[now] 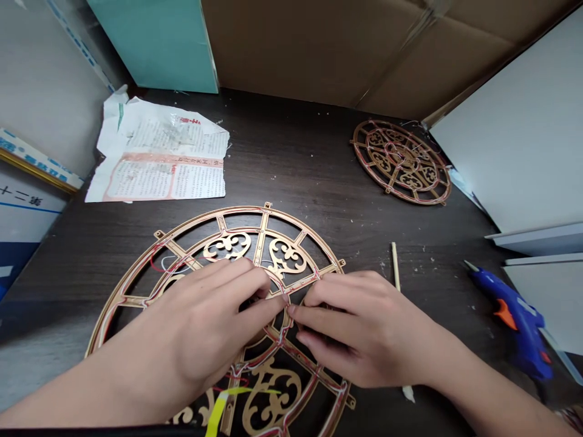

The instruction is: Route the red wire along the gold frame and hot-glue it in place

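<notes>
A large round gold openwork frame (237, 226) with scroll patterns lies flat on the dark table, with thin red and white wires running along its spokes. My left hand (200, 321) and my right hand (359, 325) rest on its middle, fingertips meeting at the hub and pressing on the wires and the frame there. What sits under the fingers is hidden. A thin wooden stick (395, 267) lies just right of my right hand.
A smaller round openwork frame (401, 161) lies at the back right. A blue glue gun (514, 318) lies at the right edge by white boards (523, 133). Printed paper (159, 161) lies at the back left. Cardboard (328, 48) and a teal panel (159, 42) stand behind.
</notes>
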### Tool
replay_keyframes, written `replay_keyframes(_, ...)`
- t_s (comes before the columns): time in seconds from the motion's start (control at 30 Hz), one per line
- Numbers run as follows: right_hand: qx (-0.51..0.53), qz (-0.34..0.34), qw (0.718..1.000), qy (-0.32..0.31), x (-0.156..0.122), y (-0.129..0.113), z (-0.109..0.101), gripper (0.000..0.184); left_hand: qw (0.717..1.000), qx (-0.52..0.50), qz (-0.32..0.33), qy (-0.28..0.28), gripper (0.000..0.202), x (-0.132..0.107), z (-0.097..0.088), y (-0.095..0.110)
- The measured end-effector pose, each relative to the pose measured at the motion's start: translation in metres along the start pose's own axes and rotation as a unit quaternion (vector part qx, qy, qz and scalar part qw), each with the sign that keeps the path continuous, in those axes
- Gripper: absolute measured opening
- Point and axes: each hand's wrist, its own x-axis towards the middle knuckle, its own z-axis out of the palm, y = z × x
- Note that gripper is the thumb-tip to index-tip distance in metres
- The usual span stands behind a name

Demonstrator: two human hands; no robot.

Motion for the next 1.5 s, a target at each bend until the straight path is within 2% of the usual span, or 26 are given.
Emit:
replay_keyframes(0.17, -0.013, -0.013, 1.0, -0.005, 0.0002, -0.0004, -0.0021, 0.014, 1.0, -0.006, 0.0, -0.001, 0.029, -0.0008, -0.0007, -0.0005)
replay_keyframes(0.33, -0.018, 0.007, 1.0, 0.005, -0.0003, -0.001, -0.0019, 0.016, 1.0, 0.0, -0.001, -0.001, 0.031, -0.0004, -0.0023, -0.0016)
replay_keyframes(0.8, 0.009, -0.006, 1.0, 0.0, -0.0017, -0.0028, 0.0024, 0.015, 1.0, -0.022, -0.008, -0.014, 0.024, -0.0002, -0.0004, 0.0)
replay_keyframes(1.0, 0.019, 0.01, 1.0, -0.011, 0.0006, -0.0061, 0.0027, 0.017, 0.999, -0.032, -0.015, -0.017, 0.022, -0.0016, 0.0001, -0.0014)
replay_keyframes(1.3, 0.004, 0.019, 1.0, 0.007, 0.004, -0.0076, 0.0022, 0.021, 0.999, -0.036, -0.012, -0.004, 0.036, 0.0004, -0.002, -0.0013)
replay_keyframes(1.5, -0.014, 0.033, 0.999, 0.012, 0.0, -0.0058, 0.0033, 0.018, 0.999, -0.044, -0.02, -0.022, 0.039, -0.0003, -0.001, -0.0017)
